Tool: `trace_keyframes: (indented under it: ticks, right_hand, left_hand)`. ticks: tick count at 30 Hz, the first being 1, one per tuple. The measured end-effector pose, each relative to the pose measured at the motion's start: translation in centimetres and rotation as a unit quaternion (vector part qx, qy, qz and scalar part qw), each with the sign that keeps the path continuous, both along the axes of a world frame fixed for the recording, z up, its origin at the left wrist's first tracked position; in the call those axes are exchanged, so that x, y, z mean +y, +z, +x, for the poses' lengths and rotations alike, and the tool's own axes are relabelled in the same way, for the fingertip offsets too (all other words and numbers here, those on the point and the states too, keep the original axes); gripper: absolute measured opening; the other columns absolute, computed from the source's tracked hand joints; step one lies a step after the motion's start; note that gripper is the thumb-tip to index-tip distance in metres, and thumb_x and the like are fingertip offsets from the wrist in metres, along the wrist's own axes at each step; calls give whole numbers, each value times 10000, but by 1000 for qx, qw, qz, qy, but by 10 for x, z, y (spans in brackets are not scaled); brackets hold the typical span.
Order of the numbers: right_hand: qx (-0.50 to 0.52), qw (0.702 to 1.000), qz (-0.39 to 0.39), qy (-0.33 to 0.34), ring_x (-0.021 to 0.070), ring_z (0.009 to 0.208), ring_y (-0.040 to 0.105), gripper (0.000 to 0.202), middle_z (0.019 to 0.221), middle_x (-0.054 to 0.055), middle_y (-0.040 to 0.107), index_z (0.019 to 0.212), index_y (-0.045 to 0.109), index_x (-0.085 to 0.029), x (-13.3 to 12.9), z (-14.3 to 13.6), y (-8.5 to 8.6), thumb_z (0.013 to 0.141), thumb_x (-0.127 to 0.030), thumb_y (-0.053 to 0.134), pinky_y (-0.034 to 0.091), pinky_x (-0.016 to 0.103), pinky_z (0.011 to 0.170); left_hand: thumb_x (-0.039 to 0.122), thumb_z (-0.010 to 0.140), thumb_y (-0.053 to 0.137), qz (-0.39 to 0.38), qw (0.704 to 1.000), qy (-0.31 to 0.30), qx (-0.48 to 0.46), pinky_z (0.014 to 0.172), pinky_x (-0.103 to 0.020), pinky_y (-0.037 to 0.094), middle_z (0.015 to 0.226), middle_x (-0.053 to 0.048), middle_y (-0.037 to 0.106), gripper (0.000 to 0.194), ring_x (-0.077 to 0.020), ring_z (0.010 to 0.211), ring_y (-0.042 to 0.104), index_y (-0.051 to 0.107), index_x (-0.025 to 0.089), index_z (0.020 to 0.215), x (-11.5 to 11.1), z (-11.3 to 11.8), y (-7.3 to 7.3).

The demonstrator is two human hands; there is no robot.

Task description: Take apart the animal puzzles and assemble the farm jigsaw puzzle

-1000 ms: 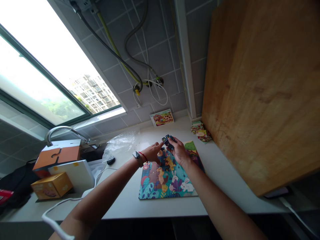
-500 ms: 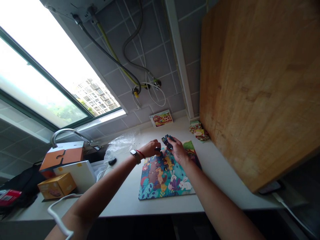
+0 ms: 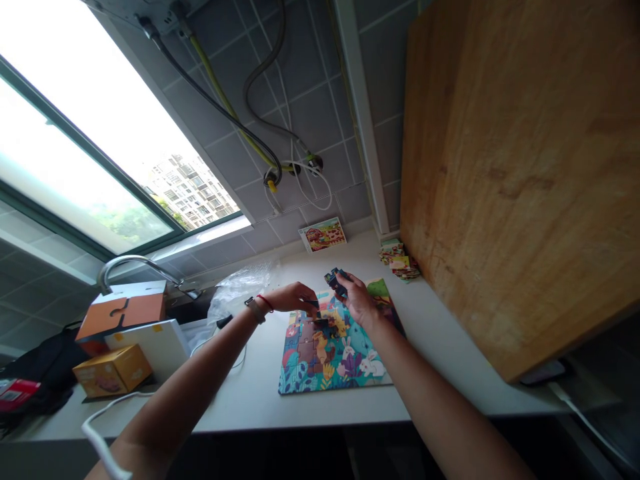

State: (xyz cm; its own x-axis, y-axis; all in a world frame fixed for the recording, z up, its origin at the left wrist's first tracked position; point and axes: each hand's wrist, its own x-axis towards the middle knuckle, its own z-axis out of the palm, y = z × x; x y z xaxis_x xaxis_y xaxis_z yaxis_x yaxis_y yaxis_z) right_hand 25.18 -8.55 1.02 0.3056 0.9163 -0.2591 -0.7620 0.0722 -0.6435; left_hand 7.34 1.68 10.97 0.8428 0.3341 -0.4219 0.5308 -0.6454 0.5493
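Note:
A colourful jigsaw puzzle [image 3: 310, 373] with rabbits and other animals lies on the white counter, its lower part joined up. Over its upper left area is my left hand [image 3: 299, 298], fingers pinched on a dark puzzle piece [image 3: 320, 321] close above the picture. My right hand [image 3: 359, 300] is closed around a small stack of dark puzzle pieces [image 3: 336, 281], held above the puzzle's upper edge. A watch and a red cord sit on my left wrist.
A farm picture card [image 3: 323, 235] leans at the wall. Stacked loose pieces [image 3: 400, 260] lie beside a large wooden board [image 3: 500, 180] on the right. Crumpled clear plastic [image 3: 237, 290], a faucet [image 3: 143, 260] and an orange box [image 3: 113, 371] are on the left.
My left hand has shifted slightly left and down over the puzzle, with its fingers now pointing lower. My right hand stays nearly in place with the stack. The view has moved a little.

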Motion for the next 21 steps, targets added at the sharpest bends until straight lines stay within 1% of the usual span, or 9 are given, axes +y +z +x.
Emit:
trace_keyframes:
  ticks: [4,7,11,13,15,17,18,19,21]
  right_hand:
    - [-3,1000,-1,3,221,967,698,407,1040,45,773,911,721,-253,0,-1,-2,595,-455,879,521,255,650]
    - [-4,1000,0,4,226,978,700,409,1041,44,775,908,720,-255,0,-1,-3,589,-454,880,521,259,649]
    - [-3,1000,1,4,229,984,704,398,1033,39,779,896,710,-260,0,0,-1,590,-450,881,518,258,647]
    - [-2,1000,0,3,230,981,706,388,1033,42,779,881,704,-257,0,0,-1,590,-447,878,518,257,644]
    - [0,1000,0,2,230,983,706,385,1045,46,779,875,703,-255,0,0,0,588,-442,879,521,255,644]
    - [1,1000,0,2,229,985,706,385,1050,45,779,875,704,-254,0,-1,0,588,-438,882,523,254,643]
    - [1,1000,0,3,228,985,708,382,1046,43,780,876,704,-254,0,-1,0,592,-438,882,524,254,643]
    - [1,1000,1,3,228,984,709,378,1040,40,781,875,703,-255,0,-1,0,597,-439,881,524,254,643]
    - [2,1000,1,4,228,982,710,371,1027,35,783,872,703,-257,0,-1,1,603,-442,879,524,256,645]
  left_hand:
    - [525,813,814,-21,1000,1,11,606,-215,441,762,-11,748,382,-122,656,616,791,147,864,-7,-2,-1]
    - [555,810,809,-22,1000,20,-1,603,-226,457,756,-18,748,417,-132,652,632,782,142,861,-10,-4,-4]
    - [584,893,719,12,995,82,-62,704,-276,539,902,-89,789,459,-196,812,726,747,130,951,-11,-7,-2]
    - [577,908,707,35,989,114,-89,762,-302,563,960,-120,794,457,-225,894,746,739,126,974,-10,-9,3]
    - [567,901,722,49,987,125,-94,779,-307,572,956,-123,798,445,-229,897,750,752,128,966,-11,-11,9]
    - [556,886,743,48,990,105,-76,783,-302,575,938,-105,804,439,-220,873,750,775,141,1023,-13,-14,14]
    - [549,872,761,45,993,84,-65,792,-302,576,965,-100,806,440,-219,877,750,784,153,1061,-15,-16,16]
    - [541,855,780,42,996,60,-56,809,-305,577,1033,-101,804,439,-224,907,750,790,168,1088,-18,-17,16]
    - [515,827,815,46,997,14,-53,862,-314,574,1223,-108,765,410,-243,1004,743,804,198,1086,-26,-18,10]
